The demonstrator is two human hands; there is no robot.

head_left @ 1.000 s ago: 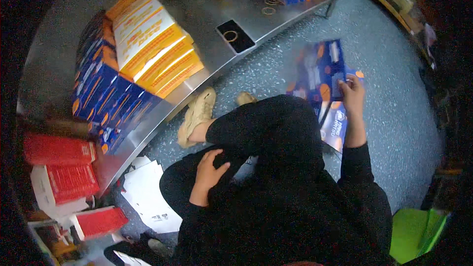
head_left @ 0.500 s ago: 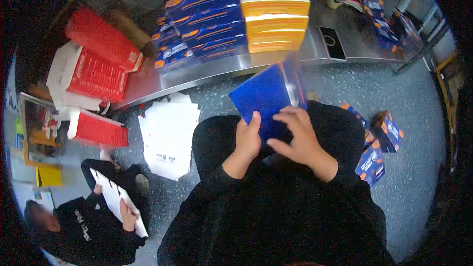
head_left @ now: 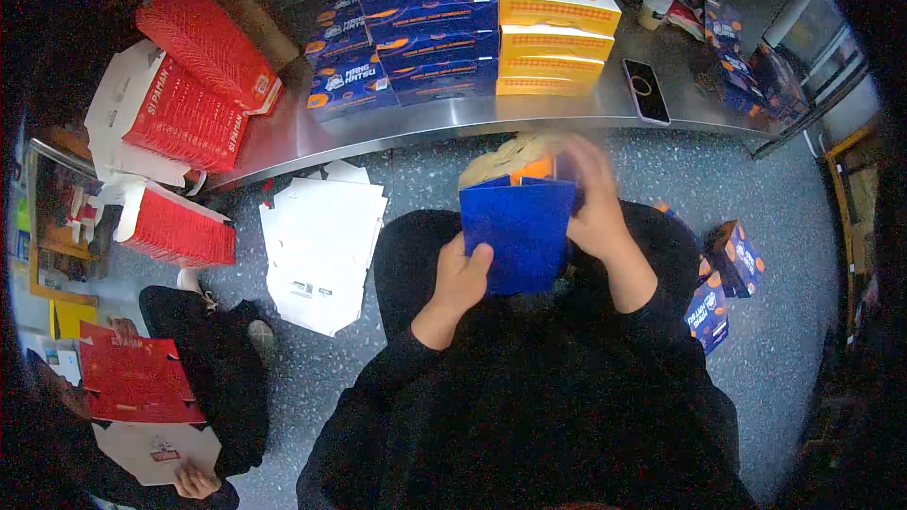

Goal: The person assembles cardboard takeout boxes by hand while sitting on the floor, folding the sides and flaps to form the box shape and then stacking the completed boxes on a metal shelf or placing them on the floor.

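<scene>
One blue carton (head_left: 520, 241) is resting between the person's hands above the lap, its plain blue face pointing up toward the wearer. The left hand (head_left: 457, 285) is grasping the lower left edge, its thumb pressing on the face. The right hand (head_left: 605, 217) is lying along the right edge, its fingers stretching toward the far end and blurring; whether they are gripping or only touching, one cannot tell.

Compared with half a second ago, the carton is no longer slanting but is lining up nearly straight with the body, and the right hand is reaching farther along it. For the handling, this seems to be bringing the far end (an orange patch is showing behind its edge) within the right hand's reach, while the left hand is apparently steadying the carton.

Beyond, blue boxes (head_left: 430, 28) and yellow boxes (head_left: 553, 38) are standing stacked on a metal table (head_left: 444, 125), with a phone (head_left: 646, 99) lying near its edge. White sheets (head_left: 321, 260) are lying on the floor to the left, printed blue cartons (head_left: 707, 312) to the right. A co-worker is now showing the red side of a red-and-white carton (head_left: 142, 382).
</scene>
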